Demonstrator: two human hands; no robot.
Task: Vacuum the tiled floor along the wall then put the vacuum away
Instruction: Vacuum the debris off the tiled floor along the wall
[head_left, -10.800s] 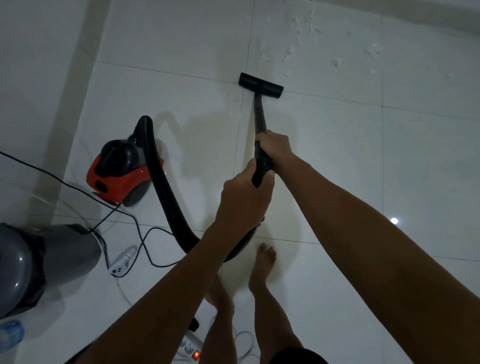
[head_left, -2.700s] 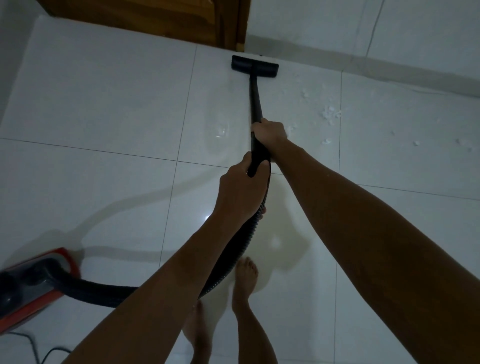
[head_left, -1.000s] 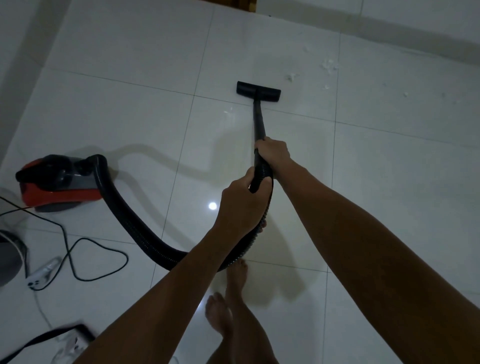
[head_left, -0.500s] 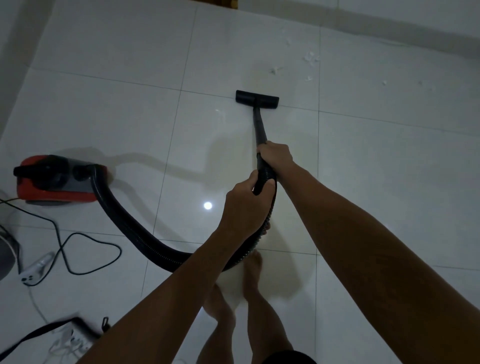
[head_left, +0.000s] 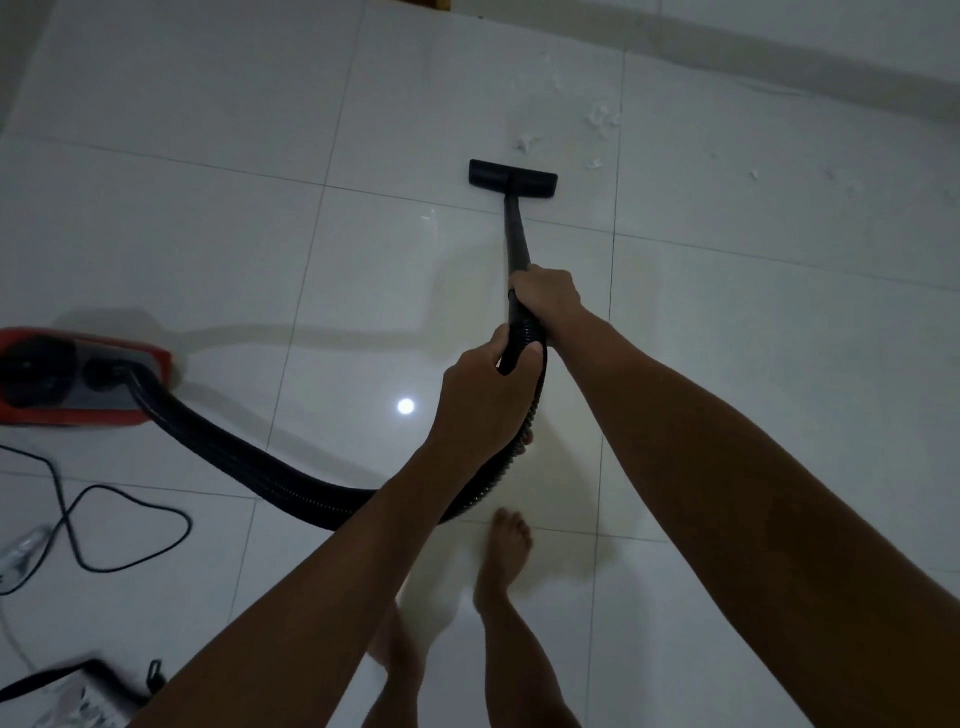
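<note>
Now nozzle (head_left: 513, 179) nearer the white debris (head_left: 602, 119).

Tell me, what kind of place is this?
Probably a room in a home: glossy white floor tiles running to a wall, a red canister vacuum with its power cord trailing, and a barefoot person's foot on the tiles.

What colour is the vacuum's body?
Red, with a black and grey top: the vacuum body, head view.
</note>
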